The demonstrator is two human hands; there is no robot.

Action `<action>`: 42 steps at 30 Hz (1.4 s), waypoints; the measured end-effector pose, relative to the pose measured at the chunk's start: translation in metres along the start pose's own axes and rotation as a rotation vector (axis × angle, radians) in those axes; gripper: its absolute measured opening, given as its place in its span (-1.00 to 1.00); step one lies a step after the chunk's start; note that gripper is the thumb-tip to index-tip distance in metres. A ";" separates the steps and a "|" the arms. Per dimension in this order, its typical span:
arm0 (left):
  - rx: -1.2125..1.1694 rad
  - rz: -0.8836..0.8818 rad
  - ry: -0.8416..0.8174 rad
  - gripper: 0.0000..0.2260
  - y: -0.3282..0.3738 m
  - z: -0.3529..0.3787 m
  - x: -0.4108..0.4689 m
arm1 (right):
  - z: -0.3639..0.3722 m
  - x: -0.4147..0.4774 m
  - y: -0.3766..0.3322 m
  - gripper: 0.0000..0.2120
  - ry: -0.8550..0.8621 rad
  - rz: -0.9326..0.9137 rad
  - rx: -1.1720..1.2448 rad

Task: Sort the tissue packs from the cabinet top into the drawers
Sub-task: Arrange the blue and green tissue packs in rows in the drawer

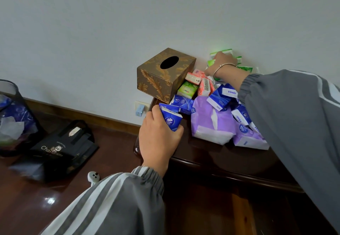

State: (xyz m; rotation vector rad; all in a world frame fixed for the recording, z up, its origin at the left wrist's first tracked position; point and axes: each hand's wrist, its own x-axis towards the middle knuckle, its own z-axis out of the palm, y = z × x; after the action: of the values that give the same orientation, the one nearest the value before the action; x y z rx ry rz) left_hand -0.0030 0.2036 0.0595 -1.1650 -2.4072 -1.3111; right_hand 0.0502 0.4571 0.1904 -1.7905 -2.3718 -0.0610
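Note:
A heap of tissue packs lies on the dark wooden cabinet top (220,158): blue ones (221,96), large purple ones (209,119), pink ones (204,86) and green ones (187,89). My left hand (158,139) grips a small blue pack (170,118) at the cabinet's left edge. My right hand (220,62) reaches to the back of the heap by the wall and its fingers lie on a green pack (223,51); whether they close round it is hidden. No drawer shows in this view.
A brown and gold tissue box (161,76) stands at the cabinet's back left. On the floor to the left are a black paper bag (60,148), a dark waste bin (12,117) and a small white object (93,176). A wall socket with a charger (140,109) is behind the cabinet.

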 end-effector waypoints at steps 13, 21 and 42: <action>-0.016 -0.002 -0.007 -0.33 -0.002 0.000 -0.001 | -0.014 -0.040 -0.004 -0.50 0.446 -0.209 0.468; -0.073 -0.029 -0.008 -0.38 0.000 -0.004 -0.003 | -0.048 -0.178 0.027 -0.53 0.553 -0.165 1.137; -0.462 -0.446 -0.684 -0.62 -0.036 -0.069 -0.214 | 0.104 -0.415 0.168 -0.76 -0.611 0.494 1.398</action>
State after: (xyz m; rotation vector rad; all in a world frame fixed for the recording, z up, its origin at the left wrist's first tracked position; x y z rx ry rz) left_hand 0.1033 0.0205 -0.0234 -1.4210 -3.0824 -1.9368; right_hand 0.3097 0.1229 0.0103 -1.5092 -1.2604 1.8425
